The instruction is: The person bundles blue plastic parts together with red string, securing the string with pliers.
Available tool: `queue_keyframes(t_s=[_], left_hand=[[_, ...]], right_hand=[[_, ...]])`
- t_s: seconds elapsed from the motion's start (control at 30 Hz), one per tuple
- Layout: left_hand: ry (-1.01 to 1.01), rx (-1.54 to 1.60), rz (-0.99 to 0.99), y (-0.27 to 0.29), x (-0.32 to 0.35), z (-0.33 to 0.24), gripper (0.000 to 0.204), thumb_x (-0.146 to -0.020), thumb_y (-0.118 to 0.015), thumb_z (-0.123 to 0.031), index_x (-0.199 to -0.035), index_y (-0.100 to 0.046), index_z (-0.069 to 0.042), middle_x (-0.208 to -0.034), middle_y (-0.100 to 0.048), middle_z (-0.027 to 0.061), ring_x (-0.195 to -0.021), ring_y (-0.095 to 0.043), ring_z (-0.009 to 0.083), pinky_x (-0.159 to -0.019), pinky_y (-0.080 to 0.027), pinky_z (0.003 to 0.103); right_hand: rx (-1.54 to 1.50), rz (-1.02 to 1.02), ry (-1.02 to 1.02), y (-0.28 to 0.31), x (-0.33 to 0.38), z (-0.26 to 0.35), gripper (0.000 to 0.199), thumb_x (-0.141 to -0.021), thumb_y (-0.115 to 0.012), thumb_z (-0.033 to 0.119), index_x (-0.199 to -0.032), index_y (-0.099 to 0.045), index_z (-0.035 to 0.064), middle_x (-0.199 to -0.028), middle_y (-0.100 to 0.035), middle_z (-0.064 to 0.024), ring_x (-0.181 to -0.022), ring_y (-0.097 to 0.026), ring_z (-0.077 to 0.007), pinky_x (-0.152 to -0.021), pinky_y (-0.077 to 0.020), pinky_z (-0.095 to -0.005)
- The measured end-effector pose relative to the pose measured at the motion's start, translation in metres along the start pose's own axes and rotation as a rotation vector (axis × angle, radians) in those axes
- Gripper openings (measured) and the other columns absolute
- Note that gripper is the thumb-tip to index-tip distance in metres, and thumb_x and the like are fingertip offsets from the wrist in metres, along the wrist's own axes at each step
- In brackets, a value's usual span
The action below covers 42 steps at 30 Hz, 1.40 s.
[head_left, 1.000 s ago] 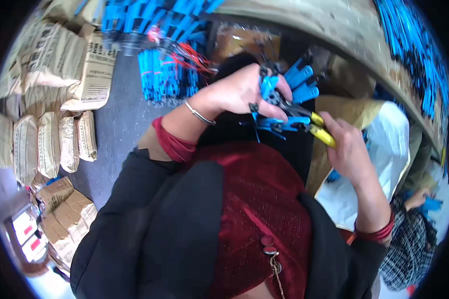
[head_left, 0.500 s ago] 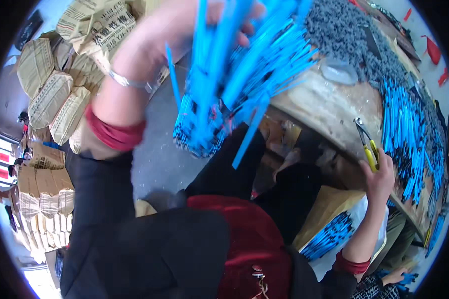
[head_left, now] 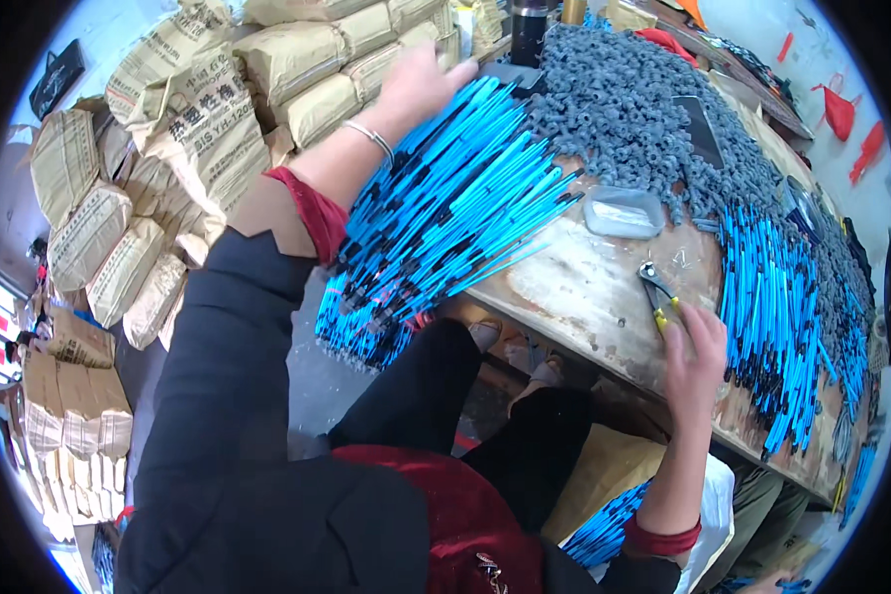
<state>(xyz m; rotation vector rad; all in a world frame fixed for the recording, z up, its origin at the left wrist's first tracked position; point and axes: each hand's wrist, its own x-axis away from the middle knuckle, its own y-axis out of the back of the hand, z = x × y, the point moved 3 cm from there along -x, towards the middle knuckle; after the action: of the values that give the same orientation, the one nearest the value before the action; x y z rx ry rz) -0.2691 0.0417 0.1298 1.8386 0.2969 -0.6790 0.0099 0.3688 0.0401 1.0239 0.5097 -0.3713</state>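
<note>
My left hand (head_left: 421, 87) is at the far end of a thick pile of blue rods with black ends (head_left: 455, 188), a finger stretched out and no rod seen in its grasp. It is slightly blurred, and its other fingers are partly hidden. The rods lie slantwise across the table's left part, their near ends jutting over the edge above an upright bundle of blue rods (head_left: 351, 332). My right hand (head_left: 696, 356) is closed round yellow-handled pliers (head_left: 655, 295), whose metal jaws point away from me over the wooden tabletop (head_left: 574, 287).
A heap of small grey parts (head_left: 614, 109) covers the table's back, beside a clear plastic tray (head_left: 624, 213). More blue rods (head_left: 777, 307) lie at the right. Paper sacks (head_left: 307, 69) are stacked to the left. A lined sack (head_left: 604, 475) holding rods stands below the table.
My left hand has moved away and let go of the blue rods it held raised; the rods now lie on the pile. My right hand still holds the pliers. The view has shifted.
</note>
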Motion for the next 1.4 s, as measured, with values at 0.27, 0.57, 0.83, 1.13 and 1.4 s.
queue_keyframes(t_s=[0.27, 0.57, 0.83, 1.13, 1.4], left_hand=[[0.099, 0.363, -0.201, 0.112, 0.047, 0.004, 0.040, -0.078, -0.068, -0.023, -0.104, -0.055, 0.004, -0.089, -0.061, 0.0117, -0.083, -0.058, 0.0225, -0.080, -0.048, 0.032], [0.316, 0.312, -0.095, 0.118, 0.127, 0.131, 0.042, -0.085, -0.062, -0.030, -0.109, -0.055, 0.004, -0.095, -0.061, 0.0102, -0.088, -0.056, 0.0156, -0.080, -0.045, 0.028], [0.423, 0.375, 0.001, 0.080, 0.171, 0.157, 0.040, -0.084, -0.063, -0.030, -0.106, -0.055, 0.002, -0.090, -0.060, 0.0081, -0.083, -0.055, 0.0137, -0.075, -0.045, 0.028], [0.433, 0.597, -0.021, 0.078, 0.227, 0.159, 0.042, -0.083, -0.064, -0.030, -0.108, -0.055, 0.002, -0.097, -0.062, 0.0128, -0.088, -0.059, 0.0187, -0.078, -0.047, 0.030], [0.553, 0.677, 0.029, 0.070, 0.305, 0.181, 0.039, -0.083, -0.064, -0.027, -0.107, -0.055, 0.002, -0.094, -0.061, 0.0105, -0.086, -0.058, 0.0162, -0.078, -0.047, 0.029]], right_hand=[[-1.496, -0.297, 0.016, 0.049, -0.001, 0.176, 0.006, -0.072, -0.053, -0.006, -0.068, -0.051, -0.0017, -0.064, -0.050, -0.0096, -0.062, -0.052, -0.0198, -0.060, -0.0459, -0.0286], [-1.525, -0.123, 0.037, 0.082, 0.066, 0.176, 0.006, -0.072, -0.055, -0.003, -0.068, -0.053, -0.0008, -0.065, -0.052, -0.0096, -0.061, -0.053, -0.0204, -0.059, -0.0455, -0.0296], [-1.391, -0.134, 0.187, 0.089, 0.053, 0.238, 0.006, -0.072, -0.058, 0.000, -0.068, -0.054, 0.0000, -0.067, -0.054, -0.0095, -0.061, -0.053, -0.0210, -0.059, -0.0451, -0.0305], [-1.357, -0.049, 0.327, 0.095, 0.062, 0.293, 0.007, -0.072, -0.061, 0.003, -0.067, -0.056, 0.0008, -0.068, -0.055, -0.0095, -0.060, -0.053, -0.0217, -0.059, -0.0446, -0.0315], [-1.408, 0.088, 0.317, 0.081, 0.069, 0.299, 0.009, -0.072, -0.063, 0.006, -0.067, -0.057, 0.0016, -0.070, -0.057, -0.0095, -0.060, -0.054, -0.0222, -0.058, -0.0442, -0.0324]])
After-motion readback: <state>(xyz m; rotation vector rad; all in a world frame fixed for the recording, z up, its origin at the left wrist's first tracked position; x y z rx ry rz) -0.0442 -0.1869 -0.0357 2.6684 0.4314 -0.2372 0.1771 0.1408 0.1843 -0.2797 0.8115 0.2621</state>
